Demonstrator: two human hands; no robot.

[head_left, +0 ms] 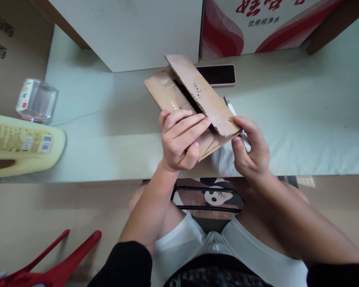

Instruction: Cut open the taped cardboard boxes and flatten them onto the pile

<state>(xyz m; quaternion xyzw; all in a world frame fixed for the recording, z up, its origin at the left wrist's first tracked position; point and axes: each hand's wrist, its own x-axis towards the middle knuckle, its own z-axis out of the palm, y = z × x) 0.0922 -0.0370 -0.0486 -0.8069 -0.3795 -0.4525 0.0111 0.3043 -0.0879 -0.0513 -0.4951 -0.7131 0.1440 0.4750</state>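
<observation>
A small flat cardboard box point(203, 91) is tilted above the table, one flap lifted and a dark gap showing beneath it. Clear tape shines on its left part. My left hand point(181, 137) grips the box from the near left, fingers lying over its top face by the gap. At the right corner, my right hand point(253, 147) pinches the cardboard between thumb and finger. Under that corner a white, slim object point(231, 108) with a dark tip shows in part; its kind I cannot tell. White crumpled material point(224, 161) lies below the box.
A phone point(219, 75) lies behind the box, in front of a white panel point(155, 32) and a red-and-white carton point(257, 28). To the left are a clear bottle point(40, 99) and a yellow bottle point(26, 145). A red object point(62, 259) stands below, beyond the table's front edge.
</observation>
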